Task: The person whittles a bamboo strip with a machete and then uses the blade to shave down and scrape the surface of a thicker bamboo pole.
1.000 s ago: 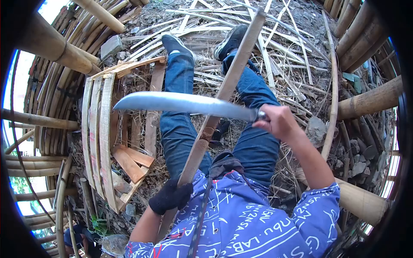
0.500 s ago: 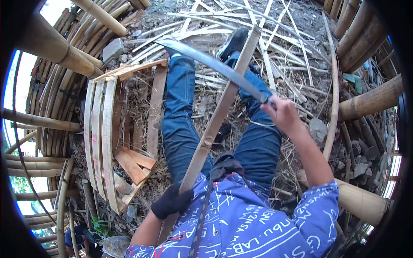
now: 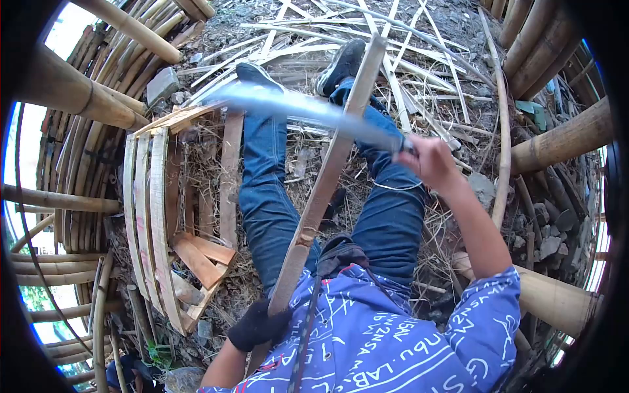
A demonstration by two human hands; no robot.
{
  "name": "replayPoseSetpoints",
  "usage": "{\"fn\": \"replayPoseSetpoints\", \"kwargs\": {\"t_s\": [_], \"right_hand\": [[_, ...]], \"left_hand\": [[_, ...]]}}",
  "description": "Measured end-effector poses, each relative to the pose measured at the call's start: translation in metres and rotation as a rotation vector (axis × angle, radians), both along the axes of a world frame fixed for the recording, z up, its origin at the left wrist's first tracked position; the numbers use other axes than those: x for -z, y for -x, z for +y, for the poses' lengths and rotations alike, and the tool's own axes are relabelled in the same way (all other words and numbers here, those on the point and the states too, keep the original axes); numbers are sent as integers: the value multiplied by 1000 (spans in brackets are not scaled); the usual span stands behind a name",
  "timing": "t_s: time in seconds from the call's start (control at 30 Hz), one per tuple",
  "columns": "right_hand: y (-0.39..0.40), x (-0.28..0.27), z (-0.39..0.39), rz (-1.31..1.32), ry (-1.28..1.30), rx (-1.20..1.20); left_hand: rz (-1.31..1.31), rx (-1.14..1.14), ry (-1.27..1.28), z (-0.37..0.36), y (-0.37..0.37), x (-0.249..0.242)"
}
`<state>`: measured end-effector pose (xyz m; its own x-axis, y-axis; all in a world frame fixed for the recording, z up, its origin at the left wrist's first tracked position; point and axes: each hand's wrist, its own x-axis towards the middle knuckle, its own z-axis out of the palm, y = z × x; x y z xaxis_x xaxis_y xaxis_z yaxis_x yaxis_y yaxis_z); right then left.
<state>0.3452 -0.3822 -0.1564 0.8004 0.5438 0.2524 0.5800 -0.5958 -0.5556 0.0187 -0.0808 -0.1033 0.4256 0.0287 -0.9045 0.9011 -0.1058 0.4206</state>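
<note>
Bamboo slat [image 3: 324, 183] slanting through the middle of the frame, a long knife [image 3: 295, 107] crossing it.
Bare earth [image 3: 226, 23] strewn with straw and pale strips [image 3: 400, 101] fills the upper frame, with thick bamboo poles [image 3: 563, 145] along both sides; the slat's long axis climbs from lower centre to upper centre, leaning right, its far end near a shoe [image 3: 344, 64]; the gloved left hand [image 3: 259, 325] wraps its lower part, single fingers indistinct, while the right hand [image 3: 429, 160] has its fingers curled tight round the knife's handle, blade blurred and aimed upper left, contact unclear; at left, a slatted wooden crate [image 3: 157, 196] frames short boards [image 3: 200, 262].
</note>
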Motion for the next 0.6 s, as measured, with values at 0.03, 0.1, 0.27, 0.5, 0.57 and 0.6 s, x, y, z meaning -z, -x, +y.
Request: {"fn": "replayPoseSetpoints", "kwargs": {"t_s": [0.03, 0.1, 0.27, 0.5, 0.57, 0.6], "right_hand": [[-10, -1, 0, 11, 50, 111], [-11, 11, -3, 61, 55, 133], [7, -9, -9, 2, -12, -6], [-12, 17, -21, 0, 31, 33], [-17, 10, -27, 20, 57, -60], [-31, 16, -33, 32, 89, 22]], "left_hand": [[-3, 0, 1, -1, 3, 1], [26, 112, -55, 2, 4, 3], [-75, 205, -90, -10, 12, -20], [-192, 186, -138, -14, 42, 0], [-226, 187, -98, -13, 39, -2], [-261, 201, -59, -13, 40, -4]]}}
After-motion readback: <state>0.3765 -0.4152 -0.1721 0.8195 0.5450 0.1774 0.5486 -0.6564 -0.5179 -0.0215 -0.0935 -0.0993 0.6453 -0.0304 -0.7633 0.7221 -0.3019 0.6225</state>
